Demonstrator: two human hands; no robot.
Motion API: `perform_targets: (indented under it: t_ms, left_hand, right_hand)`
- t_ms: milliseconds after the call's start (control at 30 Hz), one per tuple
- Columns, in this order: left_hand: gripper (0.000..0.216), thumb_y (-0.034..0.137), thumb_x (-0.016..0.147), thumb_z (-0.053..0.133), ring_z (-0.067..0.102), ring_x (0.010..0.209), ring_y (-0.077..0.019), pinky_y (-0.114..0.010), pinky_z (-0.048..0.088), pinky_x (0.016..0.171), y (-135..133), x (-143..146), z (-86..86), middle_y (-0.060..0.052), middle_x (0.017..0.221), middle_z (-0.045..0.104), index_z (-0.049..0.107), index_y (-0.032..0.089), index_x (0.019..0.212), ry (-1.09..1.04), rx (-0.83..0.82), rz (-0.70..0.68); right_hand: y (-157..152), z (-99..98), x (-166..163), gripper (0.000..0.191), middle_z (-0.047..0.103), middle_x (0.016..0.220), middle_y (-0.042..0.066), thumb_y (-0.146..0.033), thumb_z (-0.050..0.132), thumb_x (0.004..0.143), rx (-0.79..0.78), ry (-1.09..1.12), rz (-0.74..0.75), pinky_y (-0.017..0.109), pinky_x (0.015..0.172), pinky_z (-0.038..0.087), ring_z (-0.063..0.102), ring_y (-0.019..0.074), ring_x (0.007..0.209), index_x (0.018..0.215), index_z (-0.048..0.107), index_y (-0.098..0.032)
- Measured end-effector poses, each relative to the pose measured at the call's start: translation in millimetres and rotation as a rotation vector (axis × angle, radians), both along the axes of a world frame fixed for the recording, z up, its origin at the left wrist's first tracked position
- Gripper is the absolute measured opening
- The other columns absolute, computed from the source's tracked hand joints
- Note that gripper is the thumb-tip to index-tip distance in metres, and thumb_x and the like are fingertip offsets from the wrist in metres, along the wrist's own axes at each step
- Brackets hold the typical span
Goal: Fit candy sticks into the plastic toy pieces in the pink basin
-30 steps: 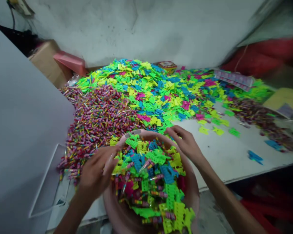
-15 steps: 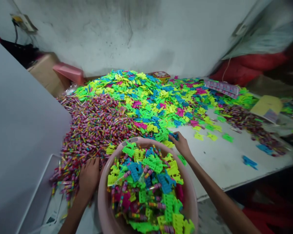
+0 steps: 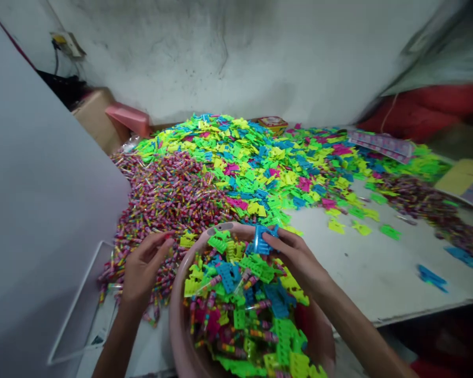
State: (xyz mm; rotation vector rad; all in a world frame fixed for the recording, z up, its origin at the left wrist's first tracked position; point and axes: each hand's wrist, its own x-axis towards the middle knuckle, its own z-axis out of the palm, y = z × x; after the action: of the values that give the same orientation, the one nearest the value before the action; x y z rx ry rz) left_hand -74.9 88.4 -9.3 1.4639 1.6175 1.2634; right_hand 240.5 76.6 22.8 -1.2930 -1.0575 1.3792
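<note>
Left hand (image 3: 144, 273) open, empty — right hand (image 3: 297, 257) pinched on a blue piece (image 3: 262, 240) over the basin (image 3: 177, 320) rim. Possible spill — contents heaped high.

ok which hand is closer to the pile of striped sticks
Left. The left hand is over the edge of the pile of striped sticks. The right hand is farther, across the pink basin, holding a blue plastic piece.

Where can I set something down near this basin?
The white tabletop right of the pink basin has bare room, between the scattered green pieces and its front edge. Behind the basin, heaped striped sticks and plastic pieces crowd everything.
</note>
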Motion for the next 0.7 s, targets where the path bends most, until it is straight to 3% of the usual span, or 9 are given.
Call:
perform_targets:
  t_ms: [100,167,233,367,467,600,700]
  left_hand:
    - [0.031,0.042,0.09,0.069,0.07,0.094,-0.0195,-0.03,0.056,0.086,-18.2,27.5,30.8,-0.006,0.1,0.074,0.072,0.018,0.107,-0.207,-0.001,-0.161]
    - [0.033,0.042,0.097,0.06,0.069,0.082,-0.0166,-0.029,0.057,0.081,-28.1,46.6,42.2,-0.004,0.087,0.072,0.071,0.018,0.116,-0.257,-0.036,-0.308]
    - [0.034,0.041,0.099,0.056,0.067,0.081,-0.0165,-0.028,0.058,0.076,-35.3,62.2,47.3,-0.004,0.088,0.07,0.069,0.02,0.123,-0.277,-0.062,-0.403]
    - [0.024,0.037,0.096,0.062,0.066,0.074,-0.0129,-0.022,0.057,0.064,-42.4,76.9,48.8,-0.003,0.095,0.067,0.068,0.022,0.114,-0.363,-0.056,-0.399]
    - [0.019,0.035,0.096,0.064,0.066,0.068,-0.0111,-0.021,0.057,0.062,-44.5,76.7,48.1,-0.003,0.092,0.069,0.07,0.02,0.105,-0.359,-0.048,-0.4]
    - [0.017,0.035,0.097,0.062,0.066,0.069,-0.0129,-0.022,0.055,0.062,-45.8,72.3,49.2,-0.001,0.082,0.069,0.069,0.021,0.104,-0.262,-0.038,-0.422]
    - [0.012,0.03,0.097,0.062,0.069,0.078,-0.0144,-0.024,0.056,0.072,-45.5,68.1,52.0,-0.002,0.087,0.072,0.069,0.021,0.098,-0.057,0.063,-0.428]
  right_hand:
    - [-9.2,8.7,-17.0,0.03,0.074,0.093,0.004,-0.051,0.076,0.083,0.048,-0.065,0.063,0.031,0.069,0.053,0.067,0.0219,0.082,0.092,0.075,-0.023]
    - [-15.4,16.7,-26.2,0.028,0.075,0.106,0.005,-0.051,0.073,0.085,0.105,-0.14,0.131,0.035,0.078,0.055,0.068,0.0261,0.096,0.096,0.076,-0.025]
    - [-20.9,24.8,-32.8,0.026,0.075,0.105,0.005,-0.05,0.072,0.087,0.158,-0.206,0.196,0.038,0.081,0.056,0.067,0.0291,0.102,0.097,0.077,-0.027]
    - [-28.1,36.6,-38.9,0.02,0.076,0.089,0.004,-0.046,0.069,0.09,0.234,-0.306,0.258,0.039,0.077,0.057,0.069,0.0305,0.096,0.095,0.077,-0.029]
    - [-30.4,41.2,-40.9,0.018,0.076,0.092,0.004,-0.043,0.067,0.091,0.254,-0.321,0.268,0.039,0.075,0.058,0.07,0.0286,0.089,0.098,0.075,-0.029]
    - [-32.0,43.5,-43.6,0.018,0.075,0.084,0.004,-0.044,0.065,0.092,0.26,-0.356,0.256,0.036,0.069,0.056,0.069,0.0278,0.082,0.096,0.074,-0.029]
    - [-32.6,42.4,-45.0,0.02,0.071,0.078,0.003,-0.046,0.064,0.092,0.259,-0.412,0.262,0.034,0.065,0.053,0.066,0.0254,0.073,0.088,0.071,-0.027]
